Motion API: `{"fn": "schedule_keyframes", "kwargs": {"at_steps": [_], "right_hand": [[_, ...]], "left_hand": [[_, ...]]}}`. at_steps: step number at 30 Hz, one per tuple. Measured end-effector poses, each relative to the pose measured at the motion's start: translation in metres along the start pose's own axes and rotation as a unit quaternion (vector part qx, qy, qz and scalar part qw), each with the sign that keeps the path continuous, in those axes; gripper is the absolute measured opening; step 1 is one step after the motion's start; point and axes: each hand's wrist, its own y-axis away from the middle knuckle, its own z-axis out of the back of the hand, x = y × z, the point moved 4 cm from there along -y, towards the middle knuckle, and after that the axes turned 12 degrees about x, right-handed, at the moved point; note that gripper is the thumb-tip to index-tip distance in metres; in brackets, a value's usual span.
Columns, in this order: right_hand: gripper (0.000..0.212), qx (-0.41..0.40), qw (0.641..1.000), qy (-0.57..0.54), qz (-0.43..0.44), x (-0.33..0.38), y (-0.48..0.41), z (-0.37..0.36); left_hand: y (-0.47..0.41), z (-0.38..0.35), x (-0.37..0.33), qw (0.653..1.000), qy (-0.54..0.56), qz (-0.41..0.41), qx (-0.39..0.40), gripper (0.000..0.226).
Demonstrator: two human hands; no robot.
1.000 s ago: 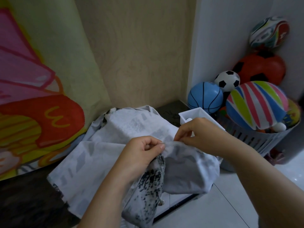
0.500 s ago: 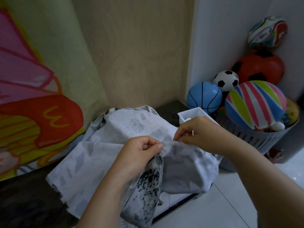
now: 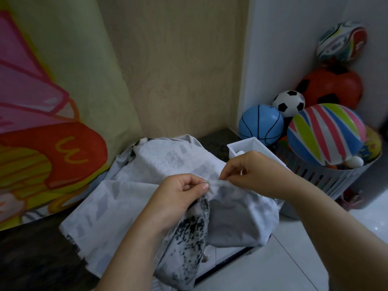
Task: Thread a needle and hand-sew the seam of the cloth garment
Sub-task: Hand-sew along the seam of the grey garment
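Observation:
A pale grey cloth garment (image 3: 130, 198) with a black-speckled part lies spread over a dark counter. My left hand (image 3: 180, 196) pinches a raised fold of its seam between thumb and fingers. Just to the right, my right hand (image 3: 252, 173) pinches the same fold at its fingertips, a short stretch of cloth taut between the two hands. The needle and thread are too small to make out.
A small white box (image 3: 249, 144) stands behind my right hand on the dark counter (image 3: 31, 255). A slatted grey basket (image 3: 336, 177) full of several balls sits at the right on the white tiled floor. A colourful curtain hangs at the left.
My right hand has shifted slightly away from the left along the fold. The view has tilted a little; the cloth lies as before.

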Motion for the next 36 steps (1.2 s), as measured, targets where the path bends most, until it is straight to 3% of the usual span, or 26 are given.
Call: {"fn": "schedule_keyframes", "kwargs": {"at_steps": [13, 19, 22, 25, 27, 28, 29, 31, 33, 34, 35, 36], "right_hand": [[0.007, 0.023, 0.972, -0.223, 0.072, 0.015, -0.001, -0.013], [0.006, -0.02, 0.99, -0.101, 0.095, 0.027, -0.001, -0.017], [0.002, -0.044, 0.99, -0.107, 0.082, 0.029, -0.001, -0.018], [0.011, -0.103, 0.981, -0.148, 0.067, 0.029, 0.001, -0.012], [0.01, -0.165, 0.95, -0.253, 0.084, 0.033, 0.005, -0.003], [0.01, -0.202, 0.914, -0.336, 0.101, 0.034, 0.008, 0.004], [0.009, -0.233, 0.864, -0.43, 0.119, 0.033, 0.011, 0.011], [0.01, -0.257, 0.726, -0.619, 0.156, 0.03, 0.014, 0.023], [0.013, -0.251, 0.607, -0.737, 0.16, 0.024, 0.017, 0.028], [0.015, -0.237, 0.597, -0.753, 0.143, 0.024, 0.018, 0.028], [0.018, -0.217, 0.631, -0.736, 0.117, 0.025, 0.019, 0.026], [0.019, -0.186, 0.695, -0.689, 0.084, 0.028, 0.019, 0.022]], "left_hand": [[-0.002, 0.0, 0.0, 0.999, 0.048, -0.009, 0.005, 0.012], [-0.002, -0.002, -0.003, 0.999, 0.042, -0.011, 0.007, 0.027], [-0.003, -0.001, -0.002, 0.999, 0.039, -0.001, 0.0, 0.014], [-0.002, 0.0, -0.001, 0.999, 0.034, 0.018, -0.019, 0.014], [-0.002, 0.003, 0.0, 0.998, 0.033, 0.034, -0.044, 0.015], [-0.002, 0.005, 0.001, 0.997, 0.031, 0.042, -0.056, 0.016], [-0.001, 0.006, 0.003, 0.996, 0.03, 0.048, -0.066, 0.016], [-0.001, 0.007, 0.004, 0.995, 0.031, 0.054, -0.079, 0.016], [-0.001, 0.007, 0.004, 0.994, 0.034, 0.059, -0.084, 0.016], [-0.001, 0.007, 0.005, 0.994, 0.035, 0.06, -0.088, 0.017], [-0.001, 0.008, 0.005, 0.993, 0.038, 0.06, -0.09, 0.018], [-0.002, 0.008, 0.005, 0.993, 0.041, 0.057, -0.09, 0.019]]}}
